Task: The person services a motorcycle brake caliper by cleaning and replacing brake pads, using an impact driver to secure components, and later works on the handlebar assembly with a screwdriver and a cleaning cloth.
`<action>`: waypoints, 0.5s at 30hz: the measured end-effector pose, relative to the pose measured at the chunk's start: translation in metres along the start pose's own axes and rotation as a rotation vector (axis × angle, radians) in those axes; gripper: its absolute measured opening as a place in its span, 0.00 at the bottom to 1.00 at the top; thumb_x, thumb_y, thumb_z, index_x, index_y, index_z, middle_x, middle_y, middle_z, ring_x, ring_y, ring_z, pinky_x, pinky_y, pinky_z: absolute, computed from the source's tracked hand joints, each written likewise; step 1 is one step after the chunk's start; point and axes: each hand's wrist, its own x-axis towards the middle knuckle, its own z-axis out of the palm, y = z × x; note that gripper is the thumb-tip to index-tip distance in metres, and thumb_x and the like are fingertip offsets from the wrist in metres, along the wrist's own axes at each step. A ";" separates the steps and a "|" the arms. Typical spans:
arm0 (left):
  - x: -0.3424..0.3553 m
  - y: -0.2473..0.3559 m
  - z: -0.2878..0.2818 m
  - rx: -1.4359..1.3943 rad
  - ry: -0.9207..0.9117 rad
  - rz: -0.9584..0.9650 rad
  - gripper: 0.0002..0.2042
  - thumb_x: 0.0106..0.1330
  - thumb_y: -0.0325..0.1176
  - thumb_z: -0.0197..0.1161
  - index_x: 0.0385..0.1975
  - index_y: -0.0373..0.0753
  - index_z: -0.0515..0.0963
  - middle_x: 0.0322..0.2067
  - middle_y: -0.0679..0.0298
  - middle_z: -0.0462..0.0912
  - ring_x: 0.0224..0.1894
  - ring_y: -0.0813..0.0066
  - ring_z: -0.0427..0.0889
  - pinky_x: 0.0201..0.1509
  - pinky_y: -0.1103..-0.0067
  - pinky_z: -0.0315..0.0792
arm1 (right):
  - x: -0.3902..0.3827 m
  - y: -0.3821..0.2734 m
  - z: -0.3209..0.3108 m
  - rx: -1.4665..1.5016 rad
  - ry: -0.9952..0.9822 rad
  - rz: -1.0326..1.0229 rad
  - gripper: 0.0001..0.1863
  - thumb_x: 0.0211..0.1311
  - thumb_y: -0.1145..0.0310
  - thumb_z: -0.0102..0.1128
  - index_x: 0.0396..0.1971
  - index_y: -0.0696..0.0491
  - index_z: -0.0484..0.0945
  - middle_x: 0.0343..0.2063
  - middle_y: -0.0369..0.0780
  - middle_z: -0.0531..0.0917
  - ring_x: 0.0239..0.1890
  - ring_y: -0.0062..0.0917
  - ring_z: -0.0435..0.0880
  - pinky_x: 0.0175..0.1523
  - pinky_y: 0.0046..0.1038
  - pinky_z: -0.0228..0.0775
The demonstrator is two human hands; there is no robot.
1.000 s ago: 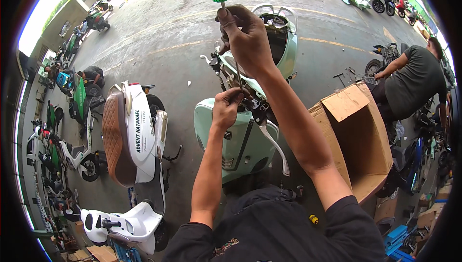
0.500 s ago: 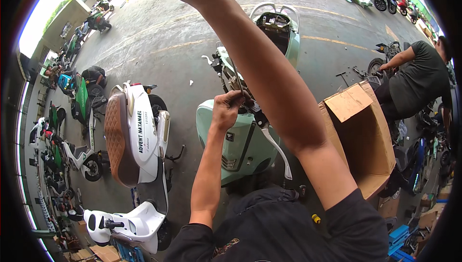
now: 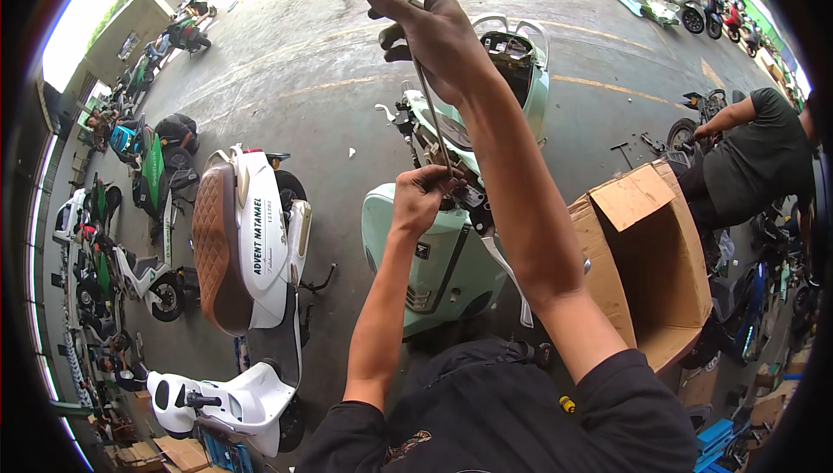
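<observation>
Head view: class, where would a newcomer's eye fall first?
A long screwdriver shaft runs from the right hand, top centre, to the left hand over the central mint-green scooter. At left is a white scooter with a quilted brown seat; at right, an open cardboard box.

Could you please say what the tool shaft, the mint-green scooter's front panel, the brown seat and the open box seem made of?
Tool shaft: probably bare steel, a thin, slightly shiny rod. Front panel: seemingly glossy paint, judging by soft highlights; plastic or metal beneath, I cannot tell. Brown seat: likely leather-look vinyl, with diamond quilting. Open box: matte brown cardboard, shown by its creased flap.
</observation>
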 end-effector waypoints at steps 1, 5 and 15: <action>0.000 -0.001 0.000 -0.001 0.000 -0.003 0.09 0.60 0.14 0.57 0.37 0.27 0.81 0.32 0.61 0.86 0.36 0.78 0.84 0.45 0.82 0.77 | -0.008 0.009 -0.003 0.045 0.119 0.119 0.35 0.56 0.50 0.68 0.54 0.60 0.70 0.30 0.39 0.81 0.24 0.17 0.78 0.27 0.16 0.69; 0.001 -0.002 -0.002 -0.050 0.030 -0.009 0.07 0.59 0.15 0.60 0.36 0.26 0.81 0.31 0.60 0.86 0.36 0.78 0.84 0.44 0.82 0.77 | -0.017 0.019 -0.016 0.190 -0.018 0.194 0.29 0.70 0.45 0.44 0.49 0.60 0.72 0.17 0.32 0.69 0.17 0.15 0.62 0.21 0.21 0.54; 0.006 0.017 -0.001 -0.129 0.052 -0.099 0.08 0.58 0.19 0.65 0.37 0.28 0.82 0.32 0.58 0.86 0.37 0.76 0.84 0.45 0.82 0.78 | -0.039 0.017 -0.011 -0.023 0.161 0.060 0.19 0.56 0.65 0.71 0.41 0.60 0.75 0.27 0.40 0.81 0.26 0.19 0.77 0.33 0.22 0.71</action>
